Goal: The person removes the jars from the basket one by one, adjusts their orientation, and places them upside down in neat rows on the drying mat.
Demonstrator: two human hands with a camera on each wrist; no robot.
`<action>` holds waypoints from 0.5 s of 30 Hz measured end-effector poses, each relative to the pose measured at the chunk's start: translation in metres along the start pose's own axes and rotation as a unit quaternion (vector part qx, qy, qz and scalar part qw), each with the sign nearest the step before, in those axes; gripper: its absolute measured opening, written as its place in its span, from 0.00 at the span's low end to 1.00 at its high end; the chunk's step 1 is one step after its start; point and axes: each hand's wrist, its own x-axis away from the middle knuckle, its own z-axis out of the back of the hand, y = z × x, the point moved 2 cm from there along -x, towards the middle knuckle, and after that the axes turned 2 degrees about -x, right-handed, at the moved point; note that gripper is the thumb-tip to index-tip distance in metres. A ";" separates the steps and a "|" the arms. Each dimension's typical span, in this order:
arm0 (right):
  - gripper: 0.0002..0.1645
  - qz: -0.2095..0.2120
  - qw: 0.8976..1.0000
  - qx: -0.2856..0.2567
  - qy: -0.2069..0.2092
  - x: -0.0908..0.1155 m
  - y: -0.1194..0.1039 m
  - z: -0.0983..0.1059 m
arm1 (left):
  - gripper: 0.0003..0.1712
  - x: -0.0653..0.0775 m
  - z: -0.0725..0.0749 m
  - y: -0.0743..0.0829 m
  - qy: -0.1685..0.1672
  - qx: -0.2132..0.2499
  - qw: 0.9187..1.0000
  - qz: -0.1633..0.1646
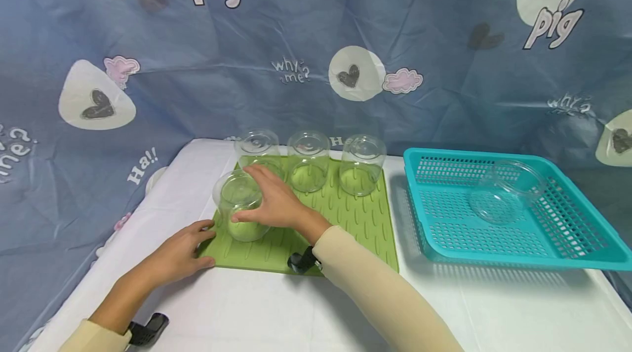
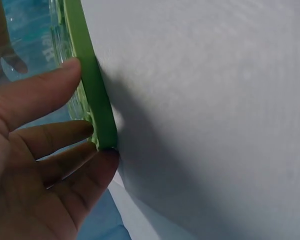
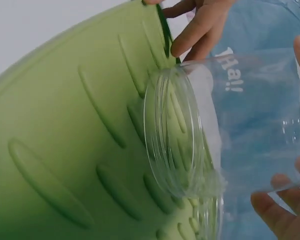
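Note:
A clear plastic jar (image 1: pixel 243 229) stands mouth down at the front left of the green ribbed mat (image 1: pixel 345 237). My right hand (image 1: pixel 277 198) grips it from the right, thumb in front and fingers around the far side. In the right wrist view the threaded rim of this jar (image 3: pixel 260 120) is right at the mat. At the mat's front left corner is my left hand (image 1: pixel 179 250), thumb and fingers spread. The left wrist view has those fingertips (image 2: pixel 107 157) touching the edge of the mat (image 2: pixel 97 100).
Three more clear jars, left (image 1: pixel 257 153), middle (image 1: pixel 308 163) and right (image 1: pixel 362 165), stand upside down along the mat's back. To the right, a turquoise basket (image 1: pixel 434 250) holds another jar (image 1: pixel 508 193), tilted. Blue printed cloth (image 1: pixel 306 23) hangs behind the white table (image 1: pixel 237 308).

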 end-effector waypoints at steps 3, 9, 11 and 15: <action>0.58 0.004 1.000 -0.007 0.009 0.000 -0.001 -0.003 | 0.31 0.003 0.001 0.002 -0.001 -0.009 1.000 -0.008; 0.55 0.012 0.999 -0.012 0.031 -0.001 -0.001 -0.007 | 0.23 0.005 0.001 0.008 -0.005 -0.016 1.000 -0.013; 0.55 0.018 0.999 -0.012 0.039 -0.001 -0.002 -0.009 | 0.22 0.004 0.000 0.009 -0.005 -0.018 1.000 -0.014; 0.54 0.026 0.998 -0.018 0.050 -0.002 -0.002 -0.010 | 0.20 0.004 0.001 0.010 -0.005 -0.017 1.000 -0.015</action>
